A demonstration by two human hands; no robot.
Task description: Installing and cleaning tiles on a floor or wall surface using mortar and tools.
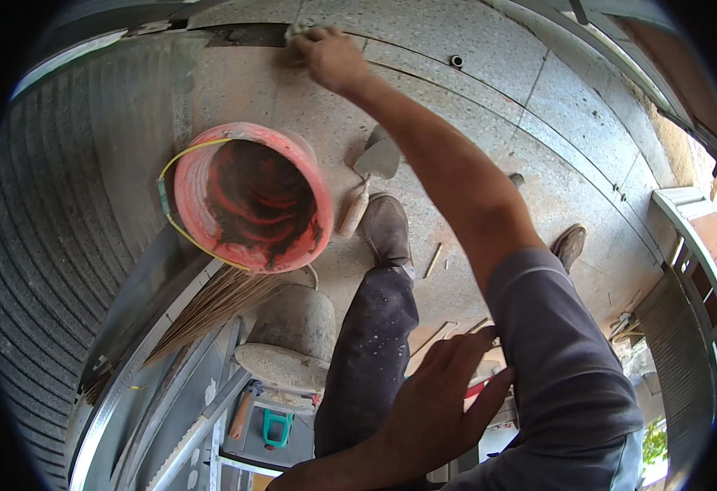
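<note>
My right hand (330,59) reaches far forward to the floor, closed over a pale, dirty rag (297,33) that is mostly hidden under the fingers. The rag is pressed down at the right end of a dark gap (248,35) along the floor tiles. Close to my body, my left hand (440,397) is open, thumb apart from the fingers, its tips at my right sleeve. A red bucket (313,176) smeared inside with dark wet mortar tilts on the floor left of centre. Beside it lies a trowel (379,159), near my shoe.
Ribbed dark sheeting (56,254) curves along the left. A stick broom (211,311), a grey dirty container (293,319) and metal bars (186,434) crowd the lower left. On the speckled floor (473,90) stands a small pipe end (456,61). A railing (694,237) borders the right.
</note>
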